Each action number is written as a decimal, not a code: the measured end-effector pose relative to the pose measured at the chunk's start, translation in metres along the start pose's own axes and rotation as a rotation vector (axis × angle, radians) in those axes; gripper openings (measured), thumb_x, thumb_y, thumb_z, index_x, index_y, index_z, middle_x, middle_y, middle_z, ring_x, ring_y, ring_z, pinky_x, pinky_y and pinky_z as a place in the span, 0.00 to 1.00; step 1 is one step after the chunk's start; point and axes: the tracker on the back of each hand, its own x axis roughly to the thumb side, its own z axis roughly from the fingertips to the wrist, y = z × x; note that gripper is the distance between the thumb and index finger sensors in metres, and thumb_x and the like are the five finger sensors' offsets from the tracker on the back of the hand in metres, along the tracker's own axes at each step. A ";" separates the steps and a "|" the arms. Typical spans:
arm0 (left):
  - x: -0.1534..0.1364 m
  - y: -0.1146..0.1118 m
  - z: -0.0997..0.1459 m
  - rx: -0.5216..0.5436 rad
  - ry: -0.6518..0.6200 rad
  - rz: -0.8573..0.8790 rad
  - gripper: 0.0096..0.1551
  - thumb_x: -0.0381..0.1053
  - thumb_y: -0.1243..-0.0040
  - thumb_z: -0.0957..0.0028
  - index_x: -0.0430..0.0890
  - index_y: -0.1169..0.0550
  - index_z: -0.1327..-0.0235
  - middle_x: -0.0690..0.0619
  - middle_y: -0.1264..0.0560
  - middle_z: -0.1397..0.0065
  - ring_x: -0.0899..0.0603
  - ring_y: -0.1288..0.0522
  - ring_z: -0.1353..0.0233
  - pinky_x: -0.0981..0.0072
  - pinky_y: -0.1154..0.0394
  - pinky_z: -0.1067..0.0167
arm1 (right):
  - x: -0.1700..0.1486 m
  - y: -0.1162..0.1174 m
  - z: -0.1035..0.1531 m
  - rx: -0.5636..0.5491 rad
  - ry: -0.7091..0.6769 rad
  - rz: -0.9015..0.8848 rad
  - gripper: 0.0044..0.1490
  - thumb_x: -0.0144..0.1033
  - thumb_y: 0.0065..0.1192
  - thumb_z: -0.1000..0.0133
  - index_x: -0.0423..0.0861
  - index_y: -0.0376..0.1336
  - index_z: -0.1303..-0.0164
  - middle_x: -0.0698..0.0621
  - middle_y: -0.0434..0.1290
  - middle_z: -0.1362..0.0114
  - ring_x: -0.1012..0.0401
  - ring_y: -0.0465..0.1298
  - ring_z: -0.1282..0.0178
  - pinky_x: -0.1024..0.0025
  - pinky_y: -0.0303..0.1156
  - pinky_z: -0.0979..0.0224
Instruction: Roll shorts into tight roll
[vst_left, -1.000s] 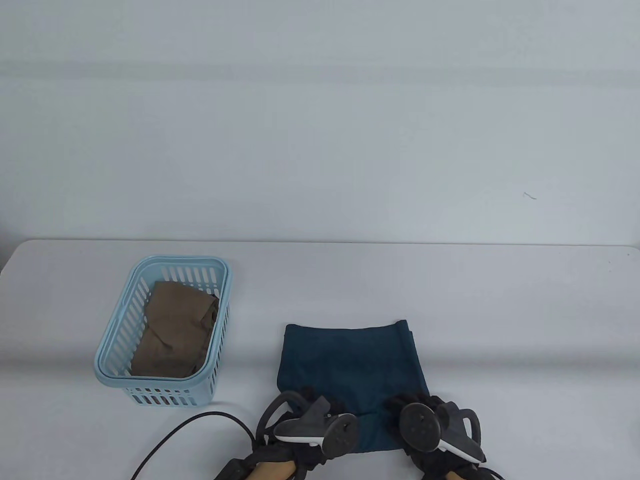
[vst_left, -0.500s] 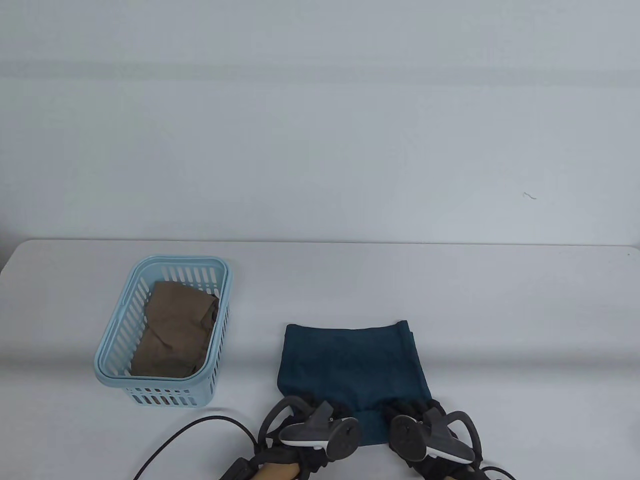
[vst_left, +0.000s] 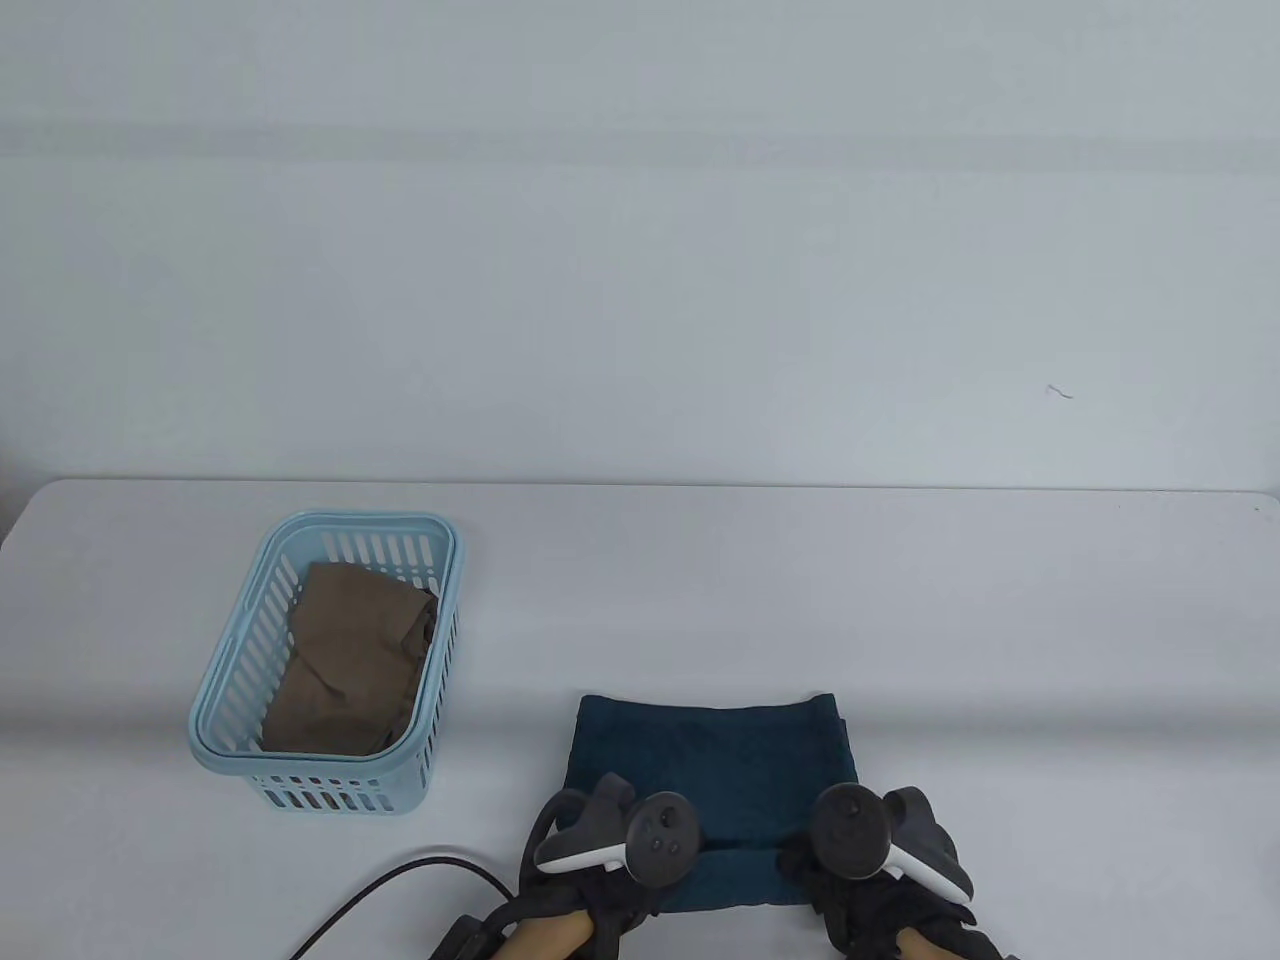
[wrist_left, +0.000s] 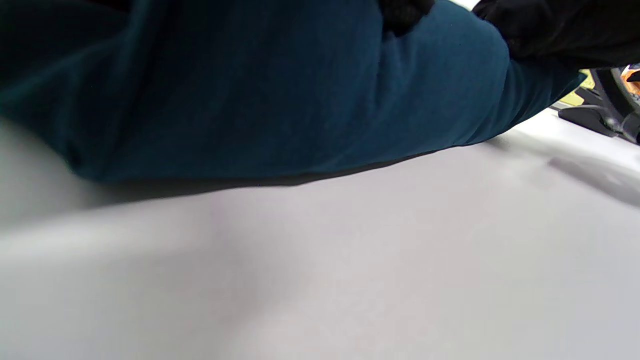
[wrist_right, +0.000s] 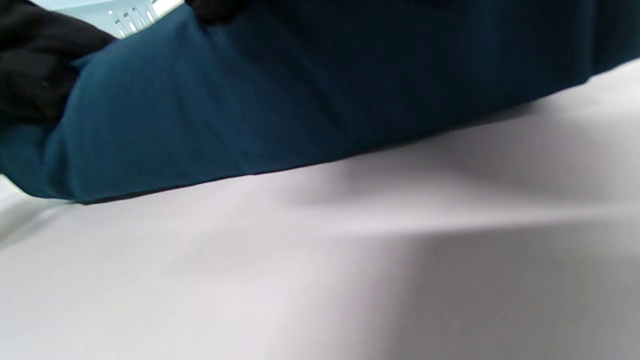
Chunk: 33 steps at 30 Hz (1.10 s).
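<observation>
Your teal shorts (vst_left: 715, 760) lie flat on the table (vst_left: 900, 600) at the lower middle of the table view, their far edge straight across and their near edge turned up into a low roll that runs between your two hands. That rolled near edge sits right at the bottom of the frame, closest to you.

Your left hand (vst_left: 600, 860) is on the roll's left end, your right hand (vst_left: 870, 870) on its right end, each with its tracker on the back. In the left wrist view the teal fabric (wrist_left: 250, 100) bulges as a rounded fold just above the table surface, with black gloved fingers (wrist_left: 405, 12) pressing into its top at the upper edge of the frame. In the right wrist view the same fold (wrist_right: 250, 115) fills the upper half, and black gloved fingers (wrist_right: 30, 70) bear on it at the upper left. Both grips look closed around the rolled edge, fingers curled over the cloth, though the trackers hide the fingertips from above.

To the left of the shorts, well apart, a light blue slotted basket (vst_left: 225, 700) stands on the table with a brown garment (vst_left: 350, 660) folded inside. A black cable (vst_left: 400, 880) curves across the table at the bottom left, near your left hand.
</observation>
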 end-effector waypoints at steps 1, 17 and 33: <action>0.000 0.001 0.000 -0.001 0.003 -0.008 0.32 0.48 0.54 0.47 0.43 0.30 0.28 0.50 0.18 0.41 0.43 0.17 0.42 0.27 0.39 0.32 | 0.000 0.000 0.000 -0.008 0.006 0.003 0.32 0.43 0.40 0.43 0.40 0.66 0.38 0.41 0.73 0.36 0.45 0.71 0.38 0.29 0.48 0.26; 0.019 0.005 0.007 -0.017 0.008 -0.215 0.40 0.53 0.44 0.47 0.38 0.37 0.24 0.33 0.40 0.20 0.27 0.37 0.23 0.22 0.50 0.32 | 0.010 -0.010 0.013 -0.231 -0.037 0.182 0.38 0.47 0.52 0.45 0.44 0.53 0.26 0.42 0.58 0.22 0.43 0.57 0.23 0.28 0.40 0.25; 0.006 -0.005 -0.003 0.024 0.034 -0.206 0.40 0.51 0.46 0.48 0.37 0.38 0.24 0.36 0.32 0.23 0.32 0.28 0.26 0.27 0.43 0.31 | 0.001 0.006 0.001 -0.092 -0.045 0.260 0.39 0.44 0.52 0.45 0.43 0.52 0.24 0.42 0.57 0.20 0.43 0.55 0.21 0.29 0.40 0.25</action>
